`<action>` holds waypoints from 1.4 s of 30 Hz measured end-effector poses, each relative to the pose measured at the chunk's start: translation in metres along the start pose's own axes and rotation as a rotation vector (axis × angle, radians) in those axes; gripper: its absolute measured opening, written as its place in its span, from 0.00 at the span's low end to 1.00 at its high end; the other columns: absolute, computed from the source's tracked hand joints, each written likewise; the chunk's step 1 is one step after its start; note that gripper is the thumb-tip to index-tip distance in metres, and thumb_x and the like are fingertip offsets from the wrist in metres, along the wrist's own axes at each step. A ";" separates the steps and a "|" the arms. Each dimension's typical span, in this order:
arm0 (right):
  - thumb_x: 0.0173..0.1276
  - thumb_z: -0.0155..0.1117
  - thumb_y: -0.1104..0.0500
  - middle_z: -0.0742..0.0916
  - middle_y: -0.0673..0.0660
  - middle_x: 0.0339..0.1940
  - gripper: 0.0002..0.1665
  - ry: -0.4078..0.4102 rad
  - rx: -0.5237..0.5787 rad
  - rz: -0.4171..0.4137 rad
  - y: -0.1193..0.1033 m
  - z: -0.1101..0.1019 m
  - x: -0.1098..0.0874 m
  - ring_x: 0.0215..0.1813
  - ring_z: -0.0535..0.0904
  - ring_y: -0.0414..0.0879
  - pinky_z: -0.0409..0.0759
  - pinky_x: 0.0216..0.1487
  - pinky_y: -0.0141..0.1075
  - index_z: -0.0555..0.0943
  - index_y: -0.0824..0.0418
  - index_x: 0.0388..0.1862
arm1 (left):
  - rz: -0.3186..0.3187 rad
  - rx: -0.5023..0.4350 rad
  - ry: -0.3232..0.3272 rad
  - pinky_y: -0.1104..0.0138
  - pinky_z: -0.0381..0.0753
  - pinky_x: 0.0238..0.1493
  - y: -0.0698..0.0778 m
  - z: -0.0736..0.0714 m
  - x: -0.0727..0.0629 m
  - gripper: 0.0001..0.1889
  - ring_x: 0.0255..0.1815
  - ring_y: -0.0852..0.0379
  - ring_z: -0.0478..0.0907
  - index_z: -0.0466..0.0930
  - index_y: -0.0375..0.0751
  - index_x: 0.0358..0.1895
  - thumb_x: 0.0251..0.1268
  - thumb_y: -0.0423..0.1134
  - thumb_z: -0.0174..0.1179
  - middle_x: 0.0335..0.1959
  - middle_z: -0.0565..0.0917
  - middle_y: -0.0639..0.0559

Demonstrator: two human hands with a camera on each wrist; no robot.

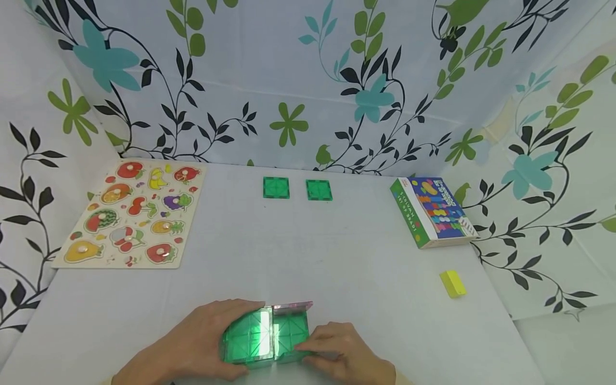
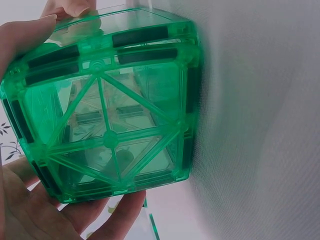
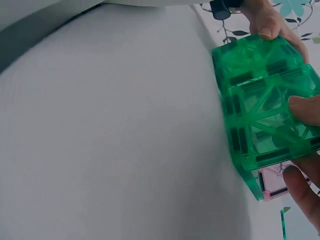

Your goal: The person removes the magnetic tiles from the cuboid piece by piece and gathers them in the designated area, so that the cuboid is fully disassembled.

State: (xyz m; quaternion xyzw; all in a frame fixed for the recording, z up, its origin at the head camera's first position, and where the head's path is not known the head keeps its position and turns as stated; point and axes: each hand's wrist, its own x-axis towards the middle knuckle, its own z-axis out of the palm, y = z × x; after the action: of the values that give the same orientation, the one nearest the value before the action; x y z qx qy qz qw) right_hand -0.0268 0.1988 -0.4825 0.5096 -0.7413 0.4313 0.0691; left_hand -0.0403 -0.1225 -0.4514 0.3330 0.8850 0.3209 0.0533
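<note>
Near the table's front edge, my left hand [image 1: 202,337] grips a cube of see-through green magnetic tiles [image 1: 247,334], thumb at the near side and fingers round the far side. To its right, more green tiles adjoin the cube. My right hand [image 1: 348,353] pinches an upright green magnetic tile [image 3: 265,112] there, thumb on its face and fingers on the other side. A pink tile [image 1: 293,306] stands along the back of this right part. In the left wrist view, a square green face [image 2: 110,137] with cross ribs and dark magnet strips shows close up.
Two flat green tiles, one at left [image 1: 276,187] and one at right [image 1: 319,190], lie at the back of the white table [image 1: 289,240]. A fruit puzzle board [image 1: 130,214] is at the left. A colourful box [image 1: 433,211] and a yellow block [image 1: 453,284] lie right.
</note>
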 end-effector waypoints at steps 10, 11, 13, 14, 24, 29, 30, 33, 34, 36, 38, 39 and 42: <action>0.55 0.75 0.76 0.91 0.60 0.40 0.30 0.098 0.097 0.128 0.012 -0.050 0.012 0.36 0.86 0.42 0.86 0.41 0.29 0.83 0.66 0.59 | -0.035 -0.034 0.010 0.67 0.84 0.50 -0.003 0.000 -0.002 0.49 0.52 0.69 0.80 0.72 0.68 0.69 0.34 0.55 0.84 0.57 0.83 0.72; 0.55 0.74 0.77 0.91 0.60 0.41 0.31 0.110 0.093 0.146 0.014 -0.058 0.014 0.37 0.86 0.42 0.86 0.41 0.30 0.83 0.65 0.59 | -0.034 -0.037 0.014 0.68 0.84 0.50 -0.003 -0.001 -0.002 0.49 0.52 0.69 0.80 0.72 0.68 0.69 0.34 0.55 0.84 0.57 0.83 0.72; 0.56 0.74 0.77 0.91 0.61 0.42 0.31 0.128 0.068 0.158 0.021 -0.074 0.021 0.38 0.86 0.42 0.86 0.41 0.31 0.83 0.65 0.60 | -0.030 -0.041 0.021 0.68 0.84 0.49 -0.003 -0.001 -0.002 0.49 0.52 0.68 0.80 0.73 0.67 0.69 0.34 0.54 0.84 0.57 0.83 0.71; 0.56 0.74 0.77 0.91 0.61 0.42 0.31 0.133 0.049 0.174 0.024 -0.083 0.024 0.39 0.86 0.42 0.86 0.41 0.31 0.83 0.64 0.60 | -0.028 -0.043 0.022 0.68 0.84 0.49 -0.003 -0.001 -0.002 0.49 0.52 0.68 0.80 0.73 0.67 0.69 0.34 0.54 0.84 0.57 0.83 0.70; 0.62 0.70 0.77 0.90 0.64 0.45 0.27 0.204 -0.102 0.374 0.101 -0.162 0.053 0.39 0.81 0.36 0.82 0.41 0.26 0.82 0.69 0.61 | -0.103 -0.115 -0.062 0.71 0.82 0.45 -0.003 -0.005 -0.003 0.47 0.53 0.67 0.77 0.70 0.69 0.71 0.41 0.58 0.81 0.59 0.82 0.70; 0.69 0.65 0.72 0.86 0.69 0.60 0.25 0.169 -0.143 0.588 0.147 -0.191 0.065 0.41 0.79 0.42 0.78 0.40 0.24 0.78 0.69 0.66 | -0.134 -0.178 -0.101 0.71 0.81 0.45 -0.003 -0.006 -0.004 0.46 0.55 0.67 0.76 0.68 0.75 0.71 0.44 0.66 0.77 0.60 0.80 0.73; 0.71 0.64 0.70 0.85 0.69 0.62 0.25 0.151 -0.153 0.635 0.157 -0.196 0.066 0.40 0.78 0.43 0.77 0.39 0.24 0.78 0.67 0.67 | -0.129 -0.185 -0.097 0.71 0.82 0.45 -0.003 -0.005 -0.004 0.45 0.55 0.67 0.76 0.68 0.75 0.71 0.44 0.68 0.76 0.60 0.80 0.73; 0.75 0.63 0.64 0.83 0.65 0.67 0.26 0.088 -0.165 0.775 0.185 -0.210 0.068 0.40 0.74 0.46 0.74 0.38 0.28 0.76 0.61 0.71 | -0.135 -0.212 -0.105 0.70 0.82 0.46 -0.002 -0.004 -0.003 0.45 0.54 0.68 0.76 0.68 0.75 0.71 0.44 0.73 0.73 0.59 0.80 0.75; 0.75 0.63 0.62 0.82 0.64 0.68 0.27 0.074 -0.156 0.816 0.198 -0.213 0.066 0.41 0.74 0.47 0.74 0.38 0.30 0.76 0.59 0.72 | -0.141 -0.221 -0.110 0.71 0.82 0.45 -0.001 -0.004 -0.003 0.45 0.54 0.68 0.76 0.68 0.75 0.70 0.44 0.74 0.73 0.59 0.80 0.75; 0.77 0.61 0.61 0.79 0.63 0.71 0.28 0.045 -0.130 0.896 0.214 -0.217 0.066 0.47 0.75 0.50 0.75 0.45 0.35 0.74 0.57 0.74 | -0.157 -0.245 -0.128 0.71 0.82 0.45 0.001 -0.004 -0.002 0.45 0.54 0.68 0.76 0.68 0.75 0.70 0.44 0.75 0.72 0.59 0.80 0.74; 0.78 0.58 0.61 0.75 0.63 0.75 0.28 0.015 -0.096 0.969 0.226 -0.219 0.067 0.58 0.74 0.55 0.76 0.57 0.43 0.71 0.56 0.76 | -0.169 -0.252 -0.144 0.70 0.81 0.45 0.002 -0.005 -0.002 0.45 0.54 0.66 0.76 0.68 0.74 0.70 0.43 0.75 0.72 0.60 0.80 0.73; 0.79 0.57 0.61 0.73 0.64 0.77 0.29 -0.003 -0.081 0.992 0.231 -0.219 0.068 0.64 0.73 0.58 0.74 0.64 0.48 0.70 0.56 0.77 | -0.167 -0.251 -0.144 0.70 0.81 0.45 0.002 -0.005 -0.002 0.46 0.54 0.66 0.76 0.68 0.73 0.70 0.43 0.75 0.72 0.60 0.81 0.72; 0.81 0.53 0.62 0.66 0.65 0.81 0.29 -0.052 -0.047 1.053 0.243 -0.221 0.071 0.79 0.62 0.63 0.61 0.78 0.60 0.67 0.57 0.78 | -0.142 -0.220 -0.124 0.68 0.82 0.47 0.003 -0.004 -0.001 0.47 0.55 0.66 0.77 0.68 0.73 0.71 0.42 0.76 0.71 0.61 0.80 0.72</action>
State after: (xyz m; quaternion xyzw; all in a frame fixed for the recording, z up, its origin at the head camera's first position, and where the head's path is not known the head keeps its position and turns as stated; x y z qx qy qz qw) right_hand -0.3327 0.3323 -0.4459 0.0769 -0.9079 0.3780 -0.1639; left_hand -0.0388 -0.1233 -0.4464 0.2809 0.8609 0.3902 0.1664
